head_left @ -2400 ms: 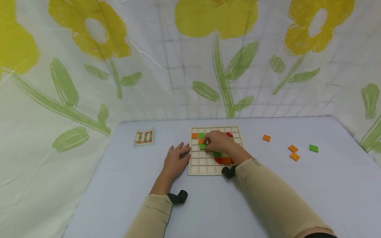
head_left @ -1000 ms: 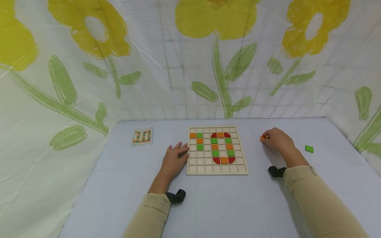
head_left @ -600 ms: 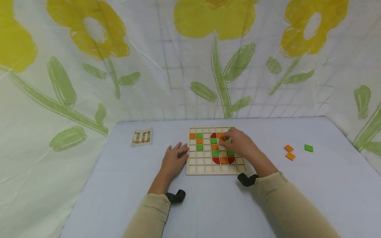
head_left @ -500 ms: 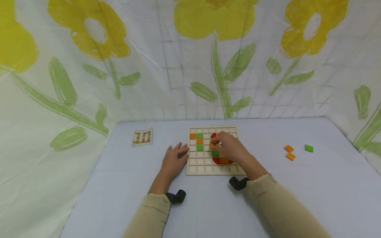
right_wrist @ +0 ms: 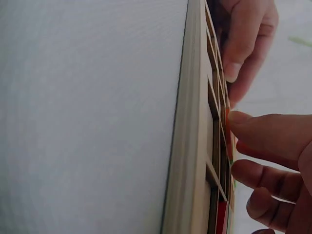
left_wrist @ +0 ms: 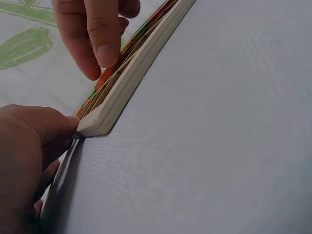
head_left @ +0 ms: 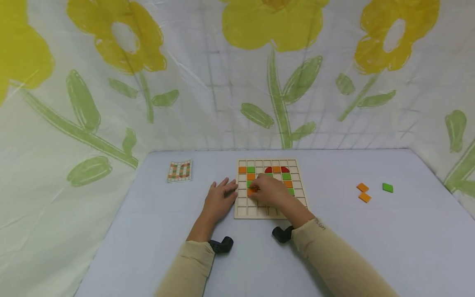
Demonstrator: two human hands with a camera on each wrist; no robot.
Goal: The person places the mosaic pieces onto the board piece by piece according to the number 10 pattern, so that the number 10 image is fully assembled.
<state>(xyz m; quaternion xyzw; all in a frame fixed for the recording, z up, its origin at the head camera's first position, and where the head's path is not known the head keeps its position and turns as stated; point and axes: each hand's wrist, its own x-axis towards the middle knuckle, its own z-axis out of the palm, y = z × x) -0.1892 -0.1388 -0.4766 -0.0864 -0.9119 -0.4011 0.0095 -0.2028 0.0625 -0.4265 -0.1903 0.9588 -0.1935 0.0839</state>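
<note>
A light wooden grid board (head_left: 261, 212) lies on the table, with orange, green and red tiles set in some cells. My right hand (head_left: 273, 192) pinches a square orange tile (head_left: 251, 192) between thumb and fingers at the second column from the left, just below a green tile in that column. The hand hides part of the ring of tiles on the board's right half. Relaxed fingers of my left hand (head_left: 219, 201) lie beside the board's left edge; in the left wrist view its thumb (left_wrist: 63, 126) touches the board near the corner.
Two orange tiles (head_left: 363, 193) and a green tile (head_left: 387, 187) lie loose on the table to the right. A small printed pattern card (head_left: 179, 171) lies to the left of the board. Behind the table hangs a flower-painted curtain (head_left: 185, 115).
My right hand picked up an orange tile at the right of the table, carried it left across the board and lowered it at the second column. The left hand stayed in place.
</note>
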